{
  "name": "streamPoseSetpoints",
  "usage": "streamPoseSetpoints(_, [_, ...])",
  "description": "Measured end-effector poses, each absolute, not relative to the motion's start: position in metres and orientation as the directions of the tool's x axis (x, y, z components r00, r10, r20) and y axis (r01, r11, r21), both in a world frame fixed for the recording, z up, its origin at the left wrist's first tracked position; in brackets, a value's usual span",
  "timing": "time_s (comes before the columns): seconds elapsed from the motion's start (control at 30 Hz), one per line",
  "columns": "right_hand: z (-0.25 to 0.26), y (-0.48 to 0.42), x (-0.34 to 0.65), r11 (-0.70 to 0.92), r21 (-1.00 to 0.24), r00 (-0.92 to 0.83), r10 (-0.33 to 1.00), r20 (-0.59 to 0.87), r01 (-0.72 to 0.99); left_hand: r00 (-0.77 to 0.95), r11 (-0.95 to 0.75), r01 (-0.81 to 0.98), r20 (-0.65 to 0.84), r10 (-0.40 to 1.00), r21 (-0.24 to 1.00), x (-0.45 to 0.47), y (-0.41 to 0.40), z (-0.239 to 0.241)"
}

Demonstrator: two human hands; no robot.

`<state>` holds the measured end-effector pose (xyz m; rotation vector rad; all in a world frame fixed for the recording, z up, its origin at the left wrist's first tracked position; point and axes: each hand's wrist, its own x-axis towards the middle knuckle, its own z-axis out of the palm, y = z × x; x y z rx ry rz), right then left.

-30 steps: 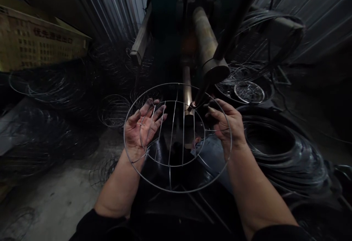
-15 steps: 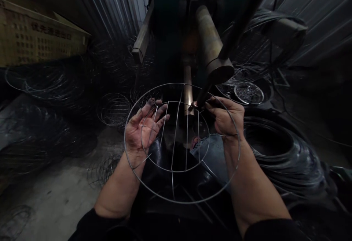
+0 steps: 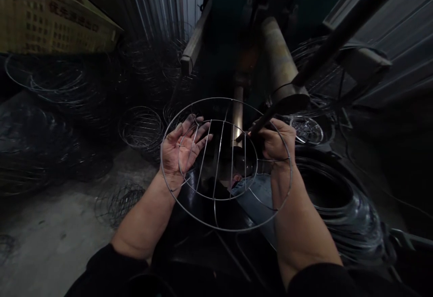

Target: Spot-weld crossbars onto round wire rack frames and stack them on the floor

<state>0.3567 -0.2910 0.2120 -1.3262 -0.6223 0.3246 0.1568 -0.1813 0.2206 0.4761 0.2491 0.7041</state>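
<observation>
While the left hand [image 3: 184, 148] spreads loose fingers beneath the round silver wire rack [image 3: 218, 159], the right hand [image 3: 280, 141] curls its fingers, their grasp unclear.

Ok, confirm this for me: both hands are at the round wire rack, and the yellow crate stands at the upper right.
One thing is wrong: the yellow crate stands at the upper left, as the head view shows. The left hand and right hand are indeed at the round wire rack.

The wire rack [image 3: 218, 160] is smooth metal, the rod [image 3: 238, 114] glossy metal, the crate [image 3: 67, 24] matt plastic.
</observation>
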Motion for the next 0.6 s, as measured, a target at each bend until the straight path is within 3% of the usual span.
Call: streamPoseSetpoints(0.6, [0.212,-0.293,0.366,0.175,-0.98,0.798,0.575,0.178,0.093,0.718,0.675,-0.578,-0.108,0.688,0.458,0.156,-0.192,0.221])
